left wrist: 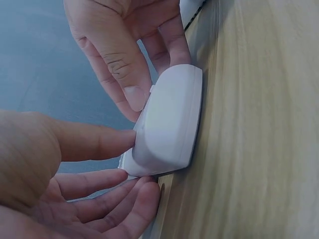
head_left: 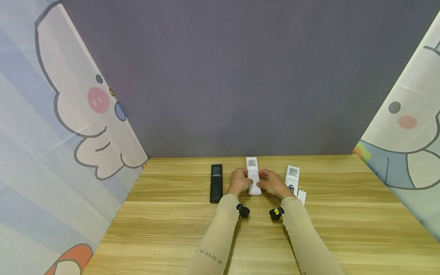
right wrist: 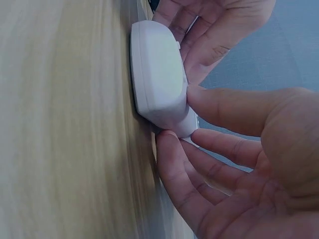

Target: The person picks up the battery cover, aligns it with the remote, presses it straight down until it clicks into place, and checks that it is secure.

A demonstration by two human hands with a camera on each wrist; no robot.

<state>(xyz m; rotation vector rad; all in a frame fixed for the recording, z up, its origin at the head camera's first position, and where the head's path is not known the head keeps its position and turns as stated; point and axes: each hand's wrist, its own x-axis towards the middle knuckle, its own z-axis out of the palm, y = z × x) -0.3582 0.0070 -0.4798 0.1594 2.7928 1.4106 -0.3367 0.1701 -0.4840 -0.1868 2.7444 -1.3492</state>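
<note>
A white remote control (head_left: pixel 253 176) lies back side up near the far edge of the wooden table, its printed label at the far end. My left hand (head_left: pixel 238 181) grips its left side, the thumb on the back and the other fingers along the edge. From the right, my right hand (head_left: pixel 274 183) holds the same remote, thumb also on the back. Both wrist views show the remote's rounded white end (left wrist: pixel 172 114) resting on the table between the two hands. The thumbs hide part of its back.
Left of the hands lies a black remote (head_left: pixel 216 187), label up. On the right is another white remote (head_left: pixel 292 175) with its battery compartment open and a battery (head_left: pixel 291 188) visible. Its loose white cover (head_left: pixel 301 196) lies beside it. A grey panel (head_left: pixel 220 84) stands behind the table.
</note>
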